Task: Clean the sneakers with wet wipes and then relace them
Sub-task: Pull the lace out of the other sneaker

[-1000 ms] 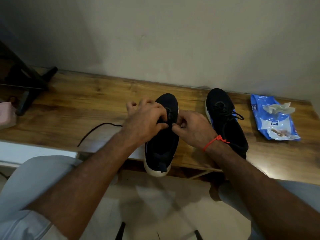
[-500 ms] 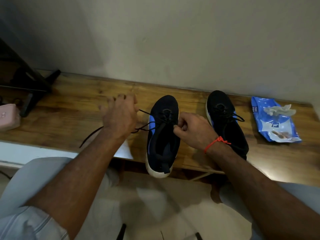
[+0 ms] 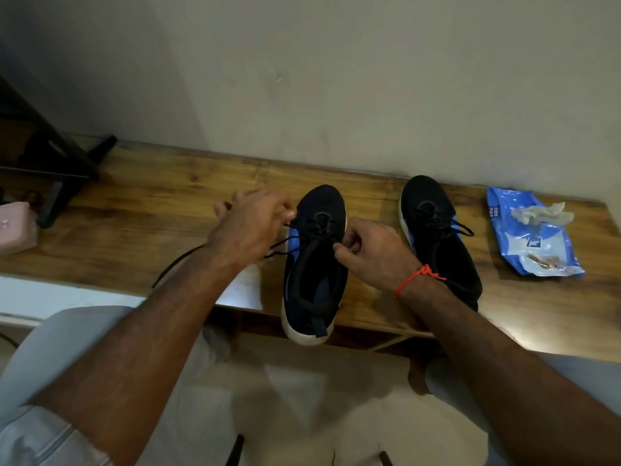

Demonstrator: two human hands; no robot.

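Note:
Two black sneakers with blue sides stand on the wooden table (image 3: 141, 210), toes toward the wall. The nearer sneaker (image 3: 316, 264) overhangs the front edge with its heel. Its black lace (image 3: 279, 248) runs out to the left, and my left hand (image 3: 248, 227) pinches it beside the shoe's toe. My right hand (image 3: 369, 253) pinches the other part of the lace at the right eyelets. The second sneaker (image 3: 437, 237) stands laced behind my right wrist.
A blue wet-wipe pack (image 3: 534, 240) with a crumpled wipe (image 3: 541, 213) on it lies at the table's right end. A pink object (image 3: 15, 227) and a dark stand (image 3: 57, 163) sit at the left. The wall rises directly behind the table.
My left hand left the shoe's tongue, pulled the lace out to the left, then came back close to the toe. My right hand stayed at the eyelets.

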